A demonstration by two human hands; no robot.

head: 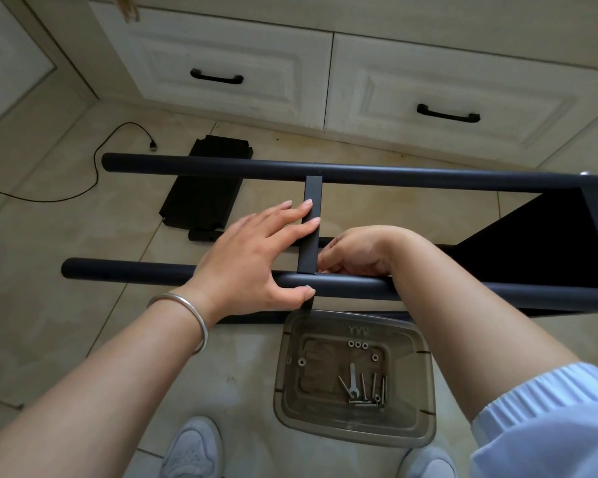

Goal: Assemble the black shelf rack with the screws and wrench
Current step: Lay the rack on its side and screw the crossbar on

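Note:
The black shelf rack lies on its side on the tiled floor, with a far tube [428, 175] and a near tube [135, 272] running left to right. A flat crossbar [312, 191] joins them. My left hand [252, 257] rests on the crossbar with straight fingers, its thumb pressing the near tube. My right hand [356, 253] reaches behind the near tube, fingers curled and pinching a small fastener at the crossbar's lower joint, mostly hidden. A smoky plastic tray [290, 391] in front of me holds several screws [373, 384], washers [357, 345] and a small wrench [352, 379].
A black shelf panel [204, 188] lies on the floor beyond the far tube. A fitted black shelf [546, 243] fills the rack's right end. A black cable [94, 167] trails at left. White drawers [221, 63] stand behind. My shoes [190, 450] are near the tray.

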